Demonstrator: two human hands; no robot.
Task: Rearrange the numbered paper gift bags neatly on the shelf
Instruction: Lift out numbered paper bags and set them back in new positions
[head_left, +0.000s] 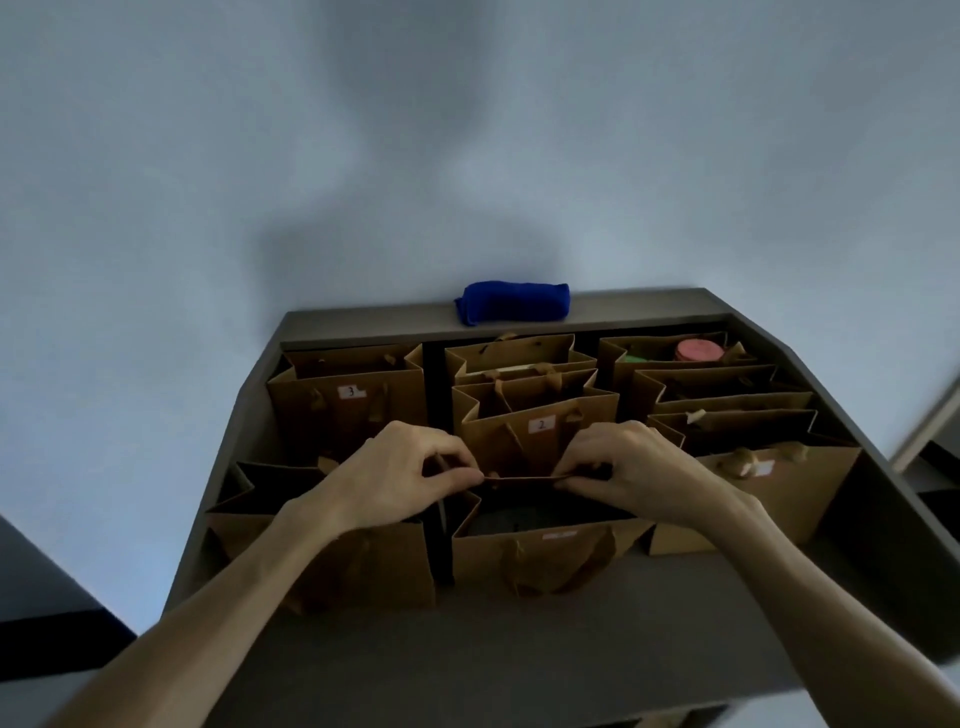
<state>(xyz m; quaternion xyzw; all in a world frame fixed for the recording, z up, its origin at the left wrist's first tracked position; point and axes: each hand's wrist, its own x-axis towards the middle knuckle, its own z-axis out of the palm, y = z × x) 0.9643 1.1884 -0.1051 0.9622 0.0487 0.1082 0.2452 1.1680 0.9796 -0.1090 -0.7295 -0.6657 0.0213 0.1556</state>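
Note:
Several brown paper gift bags stand in rows on a grey shelf (519, 665). The front middle bag (540, 558) is open, with a dark object inside. My left hand (402, 470) and my right hand (631, 467) each pinch the back top edge of this bag, one at each end. Right behind it stands the bag labelled 2 (537, 431). The bag labelled 3 (348, 410) stands at the back left. A front left bag (332, 556) lies partly under my left forearm. The front right bag (779, 488) has a white label that I cannot read.
A rolled blue cloth (511, 302) lies on the shelf's back ledge by the wall. A back right bag holds a pink round object (698, 351). Dark furniture (47, 597) stands lower left, and another unit (930, 441) at the right edge.

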